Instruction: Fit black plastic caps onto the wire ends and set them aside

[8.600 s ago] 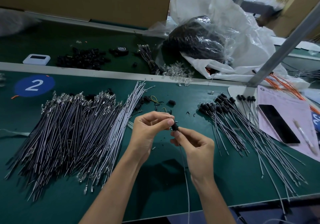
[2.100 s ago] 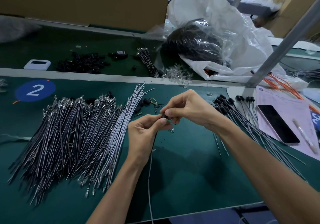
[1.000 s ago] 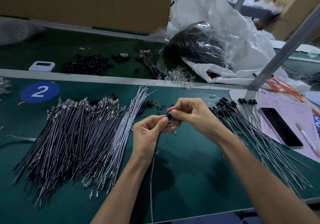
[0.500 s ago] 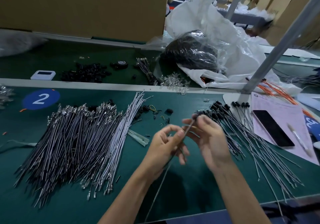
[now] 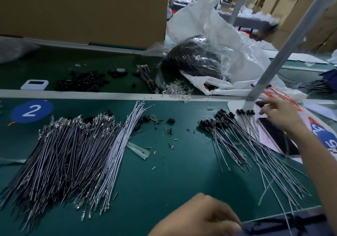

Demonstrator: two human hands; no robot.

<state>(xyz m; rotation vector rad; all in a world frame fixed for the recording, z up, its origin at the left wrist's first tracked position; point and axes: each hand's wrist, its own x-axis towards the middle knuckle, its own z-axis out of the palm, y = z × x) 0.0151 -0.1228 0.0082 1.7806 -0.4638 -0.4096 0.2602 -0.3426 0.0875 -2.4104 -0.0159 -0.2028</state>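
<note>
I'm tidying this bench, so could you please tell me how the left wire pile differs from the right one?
The left pile is large and dense; the right pile is smaller and fanned out. The left pile's far ends show bare metal terminals; the right pile's carry black caps. Both are thin grey wires lying on the green mat.

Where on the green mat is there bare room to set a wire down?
Bare mat lies near the front edge, between the uncapped wire pile and the capped wires. Farther back, scraps clutter that gap.
</note>
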